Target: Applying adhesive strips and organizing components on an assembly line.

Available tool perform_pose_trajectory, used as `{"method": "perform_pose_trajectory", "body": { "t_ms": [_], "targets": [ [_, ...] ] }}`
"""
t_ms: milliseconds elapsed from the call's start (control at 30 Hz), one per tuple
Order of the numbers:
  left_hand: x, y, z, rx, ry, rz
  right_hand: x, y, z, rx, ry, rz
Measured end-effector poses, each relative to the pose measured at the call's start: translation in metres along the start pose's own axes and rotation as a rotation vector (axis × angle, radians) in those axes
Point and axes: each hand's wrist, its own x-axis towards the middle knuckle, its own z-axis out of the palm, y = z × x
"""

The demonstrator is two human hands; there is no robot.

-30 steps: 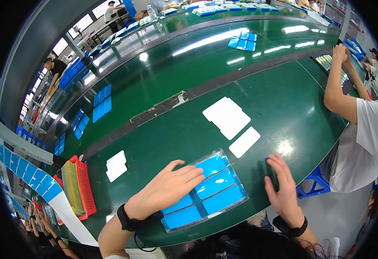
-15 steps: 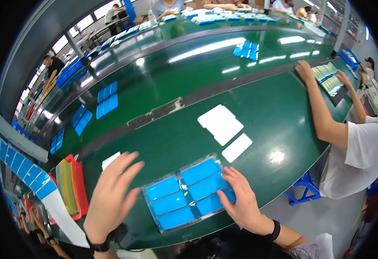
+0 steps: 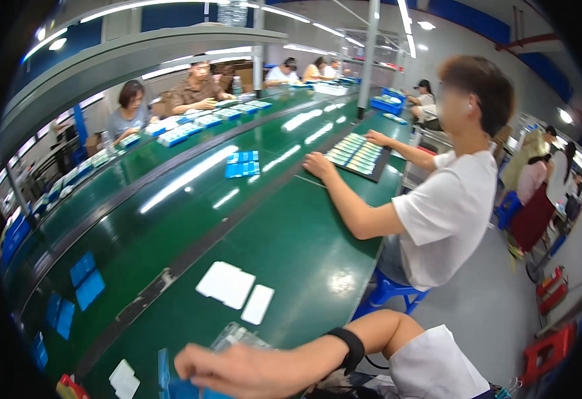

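My right hand [image 3: 231, 369] reaches across the bottom edge, a dark band on its wrist. Its fingers are curled downward and slightly blurred; whatever lies between them is hidden. Under and beside it are blue sheet pieces [image 3: 164, 372], cut off by the frame edge. Just beyond my hand shows part of a clear plastic tray [image 3: 238, 334]. Two white flat pieces lie farther up the green table, a notched one [image 3: 226, 284] and a narrow rectangular one [image 3: 258, 304]. Another white piece [image 3: 124, 380] lies to the left. My left hand is out of view.
A person in a white shirt [image 3: 447, 219] sits at the right, hands at a dark board [image 3: 377, 166] with rows of pale pieces. Blue panel sets [image 3: 242, 164] lie on the green belt strip beyond the table. A blue stool [image 3: 391, 292] stands by the table edge.
The view has swung to the right and up. My left hand has left the picture. My right hand, earlier open on the tray's right edge, now has curled fingers over the blue pieces.
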Motion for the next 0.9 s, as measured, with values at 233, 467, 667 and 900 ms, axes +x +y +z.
{"method": "perform_pose_trajectory", "body": {
  "t_ms": [233, 467, 667, 900],
  "targets": [
    [-0.002, -0.03, -0.021, 0.106, 0.125, 0.031, 0.134, 0.034, -0.071, 0.061, 0.139, 0.095],
    [-0.004, -0.017, -0.012, 0.069, 0.101, 0.06, 0.135, 0.204, -0.213, -0.717, 0.541, 0.61],
    [-0.002, -0.004, -0.003, 0.085, -0.09, 0.039, 0.031, 0.18, -0.158, -0.904, -0.091, 0.122],
    [0.019, 0.016, 0.024, 0.536, -0.499, 0.332, -0.031, 0.115, -0.125, -1.085, -0.552, -0.018]
  ]
}}
